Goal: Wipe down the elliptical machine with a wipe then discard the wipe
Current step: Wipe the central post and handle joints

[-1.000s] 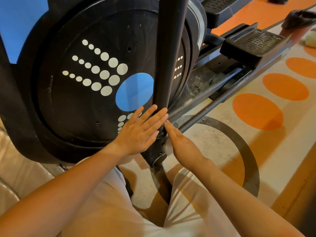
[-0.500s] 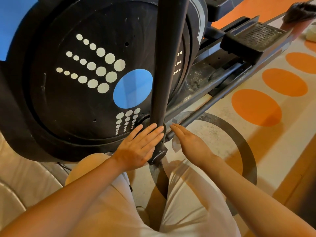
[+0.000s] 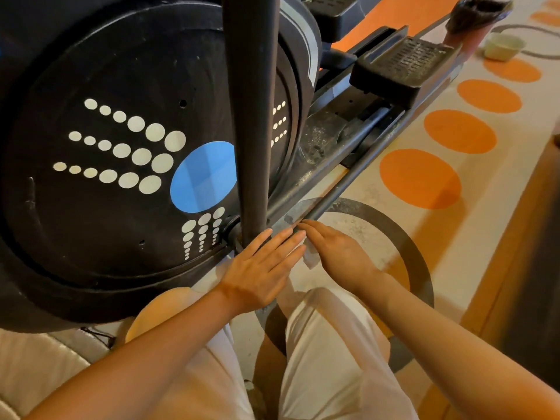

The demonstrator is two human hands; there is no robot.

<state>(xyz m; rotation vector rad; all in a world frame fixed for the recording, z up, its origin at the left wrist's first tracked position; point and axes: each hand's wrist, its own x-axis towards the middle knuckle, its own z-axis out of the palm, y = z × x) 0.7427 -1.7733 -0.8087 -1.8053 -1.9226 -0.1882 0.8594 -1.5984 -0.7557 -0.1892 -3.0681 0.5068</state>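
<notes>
hidden: wipe (image 3: 309, 258) mostly covered between hands
left hand (image 3: 260, 271): flat, fingers straight
right hand (image 3: 339, 256): flat, probably pressing wipe
floor (image 3: 472, 225): orange-dotted, right of hands

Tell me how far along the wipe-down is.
Mid-job. Both hands, left hand and right hand, press flat around the upright bar base, the wipe between them. The rails look grimy, so they, the pedals and discarding remain.
</notes>
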